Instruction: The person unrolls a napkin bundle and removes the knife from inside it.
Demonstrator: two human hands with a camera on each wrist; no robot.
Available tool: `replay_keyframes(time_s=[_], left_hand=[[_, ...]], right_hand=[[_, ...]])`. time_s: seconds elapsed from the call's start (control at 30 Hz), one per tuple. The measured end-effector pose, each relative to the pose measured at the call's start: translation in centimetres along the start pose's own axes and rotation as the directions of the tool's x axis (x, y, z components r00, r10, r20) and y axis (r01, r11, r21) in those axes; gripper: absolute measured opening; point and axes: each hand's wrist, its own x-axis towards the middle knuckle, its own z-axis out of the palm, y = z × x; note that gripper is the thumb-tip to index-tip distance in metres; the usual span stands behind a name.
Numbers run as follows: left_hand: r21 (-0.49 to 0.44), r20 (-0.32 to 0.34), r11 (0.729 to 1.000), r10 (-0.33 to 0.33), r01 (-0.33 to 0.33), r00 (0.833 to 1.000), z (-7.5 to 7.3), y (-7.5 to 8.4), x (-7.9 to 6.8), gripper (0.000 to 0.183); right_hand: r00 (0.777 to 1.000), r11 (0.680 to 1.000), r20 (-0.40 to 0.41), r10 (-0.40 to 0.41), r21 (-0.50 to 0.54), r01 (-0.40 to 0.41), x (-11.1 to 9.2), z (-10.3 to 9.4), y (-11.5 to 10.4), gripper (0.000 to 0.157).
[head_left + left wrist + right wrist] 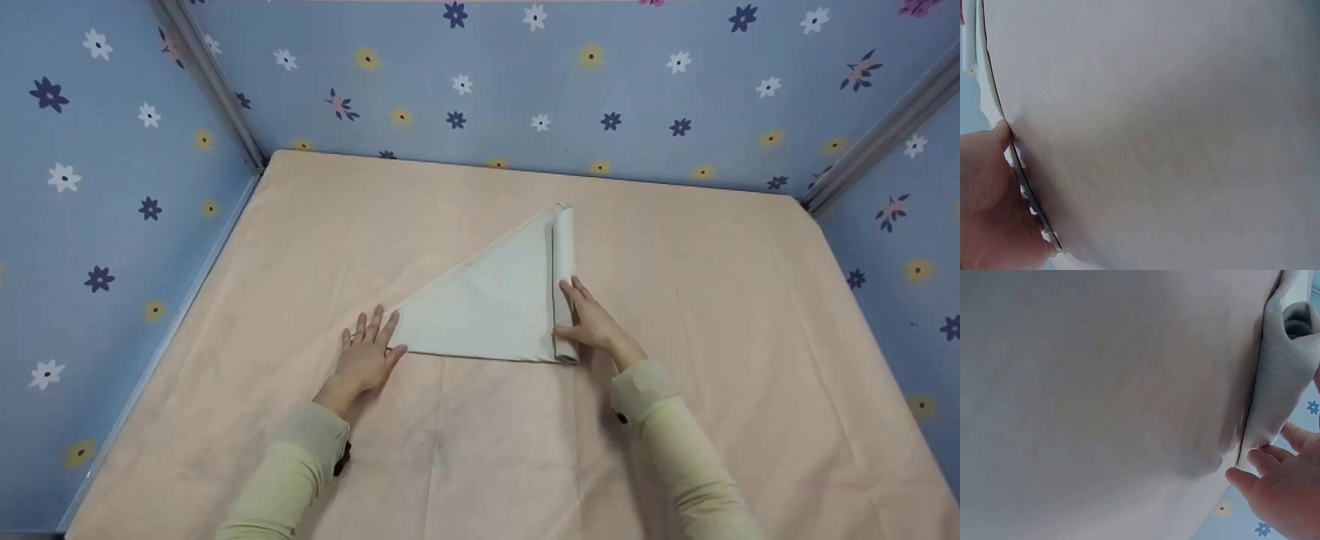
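A pale cloth point(480, 300) lies on the table, tapering to a point on the left, with its right side rolled into a narrow upright tube point(564, 247). My left hand point(367, 362) rests on the cloth's left corner with its fingers spread. At the roll's lower part, my right hand point(596, 322) touches it with extended fingers, the thumb reaching over to its left edge. In the right wrist view, the roll's end point(1300, 320) shows a hollow spiral, and the fingertips point(1241, 479) lie along its outer side. The left corner's tip is hidden under the left hand.
A peach-coloured cover point(480, 465) with faint creases spreads over the table around the cloth. Blue flowered panels point(517, 82) stand along the back and both sides, with grey metal posts point(214, 82) at the back corners.
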Motion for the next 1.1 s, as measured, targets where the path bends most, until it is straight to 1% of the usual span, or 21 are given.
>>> replay_keyframes(time_s=[0.17,0.33,0.43,0.6,0.77,1.1], left_hand=[[-0.005,0.001,1.0,0.003,-0.003,1.0,0.0,0.0,0.0,0.062],[-0.001,-0.005,1.0,0.001,-0.001,1.0,0.0,0.0,-0.1,0.062],[-0.005,-0.01,1.0,0.006,-0.006,1.0,-0.1,0.0,-0.2,0.062],[-0.014,-0.014,1.0,0.009,-0.01,1.0,-0.1,0.0,-0.2,0.062],[-0.011,-0.017,1.0,0.01,-0.01,1.0,0.0,0.0,-0.2,0.062],[-0.017,-0.023,1.0,0.014,-0.014,1.0,0.0,0.0,-0.2,0.062]], right_hand=[[1.0,1.0,0.0,-0.001,0.01,0.001,-0.2,-0.2,0.1,0.085],[1.0,0.999,0.001,-0.029,0.018,0.029,-0.4,-0.5,0.2,0.083],[0.999,0.999,0.006,-0.032,0.017,0.032,-0.6,-0.7,0.3,0.082],[1.0,1.0,0.015,-0.016,0.003,0.016,-0.7,-0.9,0.4,0.083],[1.0,1.0,0.023,-0.017,0.002,0.017,-0.7,-1.1,0.6,0.083],[0.998,0.998,0.011,-0.054,0.009,0.054,-1.0,-1.5,1.6,0.081]])
